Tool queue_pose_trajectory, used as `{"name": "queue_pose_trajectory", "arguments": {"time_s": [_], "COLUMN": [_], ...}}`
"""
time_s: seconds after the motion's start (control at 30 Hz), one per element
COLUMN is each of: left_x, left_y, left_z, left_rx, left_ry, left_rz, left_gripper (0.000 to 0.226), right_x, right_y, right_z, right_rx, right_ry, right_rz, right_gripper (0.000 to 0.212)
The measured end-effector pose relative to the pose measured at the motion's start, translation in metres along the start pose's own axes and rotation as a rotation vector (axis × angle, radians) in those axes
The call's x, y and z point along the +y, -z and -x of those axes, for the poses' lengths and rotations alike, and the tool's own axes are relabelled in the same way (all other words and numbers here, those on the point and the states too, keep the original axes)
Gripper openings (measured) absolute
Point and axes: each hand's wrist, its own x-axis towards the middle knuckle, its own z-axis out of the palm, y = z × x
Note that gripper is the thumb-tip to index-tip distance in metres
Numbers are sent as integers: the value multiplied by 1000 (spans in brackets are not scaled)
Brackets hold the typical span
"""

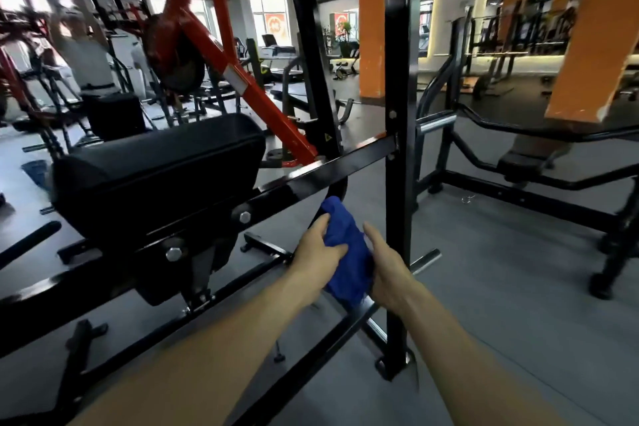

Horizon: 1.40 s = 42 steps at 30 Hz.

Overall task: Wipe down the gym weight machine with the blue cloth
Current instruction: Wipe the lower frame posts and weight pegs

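— What are the hands doing?
— The left hand (318, 249) pinches one bunched, deep-blue soft cloth (345, 252) from the side; the right hand (387, 270) curls round its lower end, I think, though the fingers are hidden.
— Where is the cloth?
— Just below the glossy black steel crossbar (328, 173) of the weight machine, beside its one black padded seat (159, 166) and two silver bolts (244, 217).

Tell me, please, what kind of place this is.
A gym. A red and black weight machine with a padded seat, a weight bench and treadmills farther back show it.
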Motion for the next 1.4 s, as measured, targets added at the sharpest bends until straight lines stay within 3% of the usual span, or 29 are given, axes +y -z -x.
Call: {"name": "queue_pose_trajectory", "arguments": {"time_s": [0.13,0.27,0.43,0.57,0.67,0.87,0.97,1.03,1.1,1.13,1.23,1.33,1.4], "left_x": [44,80,99,111,128,153,137,123,115,112,103,90,86], "left_y": [14,26,22,5,-6,-19,-17,-15,-10,-6,8,22,25], "left_z": [2,2,-2,-21,-56,-154,-195,-209,-217,-218,-214,-210,-207], "left_rx": [9,7,17,24,53,212,269,296,290,268,149,141,179], "left_ry": [41,138,261,272,189,62,90,97,101,91,37,38,65], "left_rz": [24,71,-1,-14,38,54,-219,-396,-517,-550,-578,-614,-602], "left_gripper": [46,45,25,33,41,37,35,30,28,27,30,29,26], "right_x": [-44,-82,-104,-120,-154,-236,-234,-214,-191,-180,-174,-181,-170], "right_y": [-7,-19,-20,-8,-2,-15,-18,-16,-14,-13,-20,-30,-33], "right_z": [32,52,64,43,6,-78,-121,-139,-151,-157,-170,-175,-173], "right_rx": [-39,63,172,215,258,332,471,256,-123,-225,-255,-298,-131], "right_ry": [-15,84,90,94,240,592,722,875,846,795,758,688,738], "right_rz": [-101,25,227,329,390,593,1090,1389,1509,1563,1662,1507,1391], "right_gripper": [43,33,22,14,13,17,38,53,75,87,101,79,69]}}
